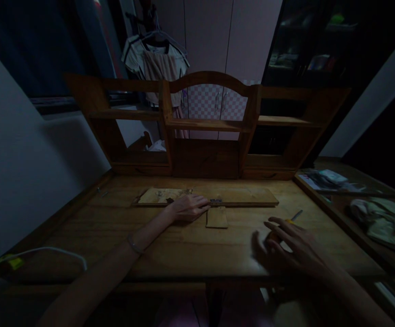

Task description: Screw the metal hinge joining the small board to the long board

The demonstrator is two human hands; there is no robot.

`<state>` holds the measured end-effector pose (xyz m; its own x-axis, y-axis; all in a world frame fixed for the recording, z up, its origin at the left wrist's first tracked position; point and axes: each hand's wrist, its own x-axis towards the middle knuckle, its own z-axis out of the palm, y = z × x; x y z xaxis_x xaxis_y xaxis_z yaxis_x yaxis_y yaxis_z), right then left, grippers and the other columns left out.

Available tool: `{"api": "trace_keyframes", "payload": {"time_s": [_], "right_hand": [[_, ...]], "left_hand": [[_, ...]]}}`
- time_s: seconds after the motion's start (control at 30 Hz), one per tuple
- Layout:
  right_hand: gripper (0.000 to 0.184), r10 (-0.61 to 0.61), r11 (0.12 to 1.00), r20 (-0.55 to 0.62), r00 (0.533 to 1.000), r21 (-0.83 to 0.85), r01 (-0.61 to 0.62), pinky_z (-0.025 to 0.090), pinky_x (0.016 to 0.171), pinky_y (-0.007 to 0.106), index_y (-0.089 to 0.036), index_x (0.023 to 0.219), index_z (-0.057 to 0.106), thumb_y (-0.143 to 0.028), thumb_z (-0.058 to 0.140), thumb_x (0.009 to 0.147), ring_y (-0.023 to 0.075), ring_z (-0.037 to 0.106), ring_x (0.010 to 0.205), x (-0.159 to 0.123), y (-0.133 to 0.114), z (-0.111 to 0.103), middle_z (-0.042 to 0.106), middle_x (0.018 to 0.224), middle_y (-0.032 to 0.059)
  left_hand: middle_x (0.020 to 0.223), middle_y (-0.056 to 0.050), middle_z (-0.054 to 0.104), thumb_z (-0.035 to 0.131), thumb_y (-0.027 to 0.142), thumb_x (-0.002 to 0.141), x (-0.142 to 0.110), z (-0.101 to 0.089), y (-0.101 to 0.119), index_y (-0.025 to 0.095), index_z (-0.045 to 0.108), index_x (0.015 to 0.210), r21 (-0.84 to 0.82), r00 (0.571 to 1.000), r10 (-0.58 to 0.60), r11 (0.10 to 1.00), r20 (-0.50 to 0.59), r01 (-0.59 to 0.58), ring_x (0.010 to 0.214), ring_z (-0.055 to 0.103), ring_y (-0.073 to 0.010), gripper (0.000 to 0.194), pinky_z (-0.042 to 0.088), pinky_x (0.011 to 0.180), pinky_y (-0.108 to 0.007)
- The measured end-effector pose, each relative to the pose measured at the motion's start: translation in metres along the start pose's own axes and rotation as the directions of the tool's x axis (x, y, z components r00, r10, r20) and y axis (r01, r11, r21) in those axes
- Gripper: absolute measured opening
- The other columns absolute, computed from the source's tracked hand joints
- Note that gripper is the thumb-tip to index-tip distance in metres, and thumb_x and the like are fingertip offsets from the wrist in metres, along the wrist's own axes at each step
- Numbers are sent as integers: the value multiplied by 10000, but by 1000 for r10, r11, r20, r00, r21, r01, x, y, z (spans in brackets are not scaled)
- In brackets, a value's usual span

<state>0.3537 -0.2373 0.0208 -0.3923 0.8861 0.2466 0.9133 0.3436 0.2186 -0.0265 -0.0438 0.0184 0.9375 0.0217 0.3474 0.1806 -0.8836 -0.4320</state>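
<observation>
Broadly, the worktop (184,245) bears a long board (248,196) toward twelve o'clock, the left hand (189,208) resting on it, open, fingers bent. At three, the right hand (293,243) half-covers a screwdriver (297,215), grip unclear; a small wood piece (217,218) lies centrally.

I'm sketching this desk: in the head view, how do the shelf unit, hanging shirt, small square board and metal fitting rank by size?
Largest to smallest:
1. Shelf unit
2. Hanging shirt
3. Small square board
4. Metal fitting
</observation>
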Motion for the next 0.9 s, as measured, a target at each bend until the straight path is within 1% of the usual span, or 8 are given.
{"api": "trace_keyframes", "payload": {"time_s": [0.07,0.13,0.23,0.33,0.53,0.73,0.83,0.9], "right_hand": [[466,-14,993,-46,999,114,20,497,933,249,-381,1396,356,-452,398,937,62,545,1128,29,-11,-9,482,1368,-73],[341,-45,981,-30,999,186,50,445,799,248,-345,1241,490,-469,391,939,72,587,918,64,-24,-16,611,1087,-57],[390,-101,971,29,994,219,92,307,668,274,-288,1043,596,-522,300,948,89,584,785,113,-39,-19,632,937,-44],[441,-150,947,57,987,295,127,247,666,283,-248,898,602,-549,282,941,86,552,720,145,-45,-11,636,851,-37],[495,-151,867,203,967,497,31,318,715,239,-293,982,669,-633,318,905,71,603,825,149,-38,7,658,909,-16],[613,-78,907,248,966,420,-35,395,770,315,-381,1259,573,-751,347,826,190,650,940,144,-30,9,682,1029,-14],[802,-86,926,281,956,375,-27,410,776,376,-338,1325,518,-853,310,747,269,638,994,146,-33,14,662,1103,32],[953,-89,937,294,952,348,-20,401,737,390,-285,1392,462,-904,289,688,303,638,955,147,-35,18,666,1049,70]], "left_hand": [[1042,-63,566,429,217,992,-2,-1,-2,141,626,1170,-13,1000,-17,1000,8,17,875,469,-185,276,391,736,-354],[1033,-65,567,436,220,988,-5,-3,-4,138,620,1185,-19,999,-32,999,6,32,873,472,-185,282,387,733,-353],[1018,-75,562,455,214,971,-7,-5,-7,134,606,1208,-25,999,-37,999,-6,37,876,478,-186,293,386,748,-344],[1027,-82,556,455,216,965,-9,-4,-10,133,583,1251,-40,999,-47,998,7,47,894,478,-192,324,390,774,-349],[1023,-88,555,483,230,949,-9,2,-14,123,545,1305,-78,997,-71,994,25,73,887,459,-190,376,405,768,-365],[985,-98,544,518,200,899,-4,5,-15,59,542,1272,-94,999,-51,994,-10,50,882,455,-197,400,413,764,-365],[987,-104,536,515,205,895,-3,7,-14,51,544,1266,-113,999,-49,992,14,51,895,455,-202,403,411,772,-368],[998,-102,532,497,212,909,-3,8,-14,65,546,1276,-135,997,-57,989,57,64,908,453,-204,398,409,791,-373]]}}
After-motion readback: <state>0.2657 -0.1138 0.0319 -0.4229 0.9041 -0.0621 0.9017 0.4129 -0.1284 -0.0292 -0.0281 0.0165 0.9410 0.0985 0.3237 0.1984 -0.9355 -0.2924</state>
